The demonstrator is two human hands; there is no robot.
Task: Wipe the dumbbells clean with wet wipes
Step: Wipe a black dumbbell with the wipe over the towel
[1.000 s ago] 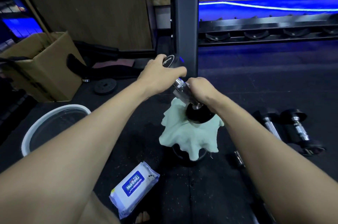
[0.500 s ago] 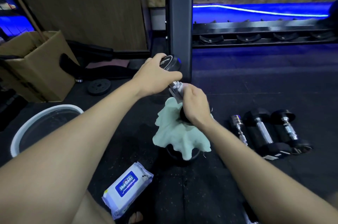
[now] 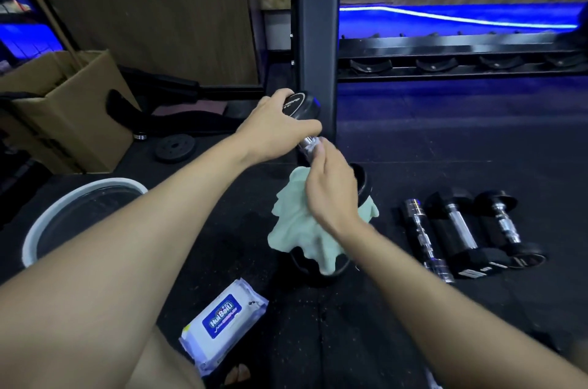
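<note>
A black dumbbell (image 3: 302, 104) with a chrome handle is held tilted above the floor. My left hand (image 3: 273, 131) grips its upper black head. My right hand (image 3: 331, 188) holds a pale green wipe (image 3: 296, 226) against the handle and the lower head, fingers curled around it. The wipe hangs down over another black weight (image 3: 313, 264) resting on the floor. A pack of wet wipes (image 3: 222, 322) with a blue label lies on the floor close to me.
Three more dumbbells (image 3: 461, 229) lie side by side on the rubber floor at right. A white-rimmed basin (image 3: 51, 210) sits at left, a cardboard box (image 3: 63, 108) behind it. A dark rack post (image 3: 315, 38) stands just behind the held dumbbell.
My right hand has slid with the wipe from the handle down over the lower head. My left hand kept its grip on the upper head. The view shifted slightly to the right.
</note>
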